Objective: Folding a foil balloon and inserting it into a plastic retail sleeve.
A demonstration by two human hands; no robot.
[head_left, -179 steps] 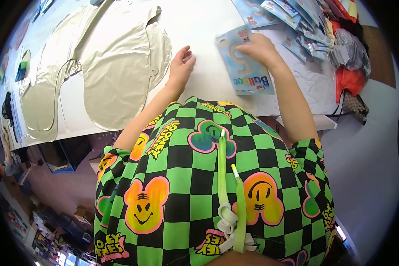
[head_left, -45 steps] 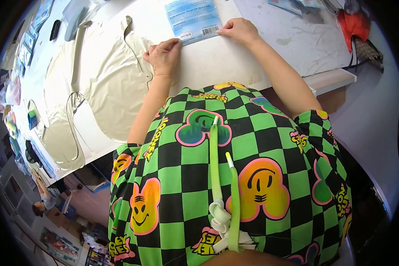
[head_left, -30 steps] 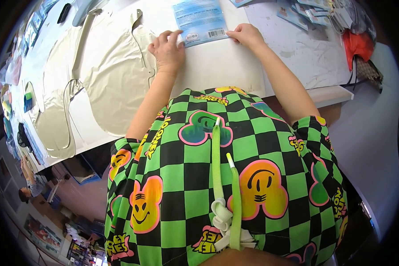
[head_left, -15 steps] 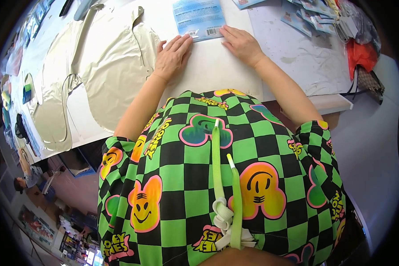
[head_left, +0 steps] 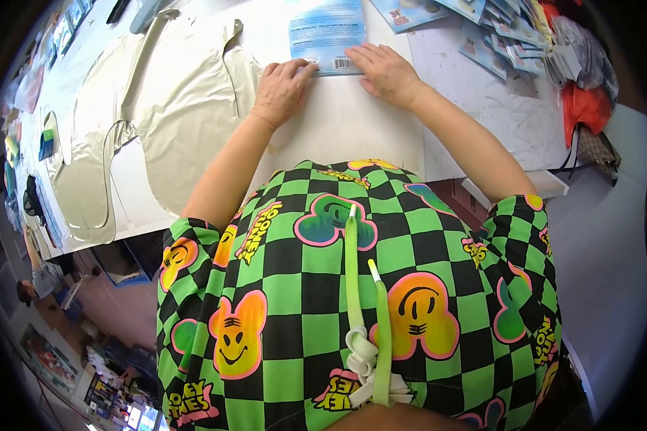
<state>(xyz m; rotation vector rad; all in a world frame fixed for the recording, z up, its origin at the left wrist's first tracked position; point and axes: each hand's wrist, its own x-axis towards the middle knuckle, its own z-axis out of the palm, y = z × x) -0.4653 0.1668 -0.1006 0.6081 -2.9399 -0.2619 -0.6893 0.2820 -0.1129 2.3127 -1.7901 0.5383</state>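
Note:
A flat blue packet (head_left: 328, 34) with fine print and a barcode lies on the pale board at the top centre, its far end cut off by the view. My left hand (head_left: 284, 92) is at its near left corner, fingers bent and close together on it. Exactly how the thumb meets the packet is hidden. Across the near right corner rests my right hand (head_left: 389, 75), fingers stretched out flat over part of the barcode, its thumb just off the near edge.
Beige sheet material (head_left: 187, 122) with curved cut edges spreads over the table at left. Several blue printed packets (head_left: 507, 36) are heaped at the back right, beside a red plastic bag (head_left: 586, 111). A co-worker in a striped top (head_left: 47, 279) is at far left.
My right hand has slid left, further over the packet's near edge. My left fingers have bent more at its corner. The whole view has shifted slightly.

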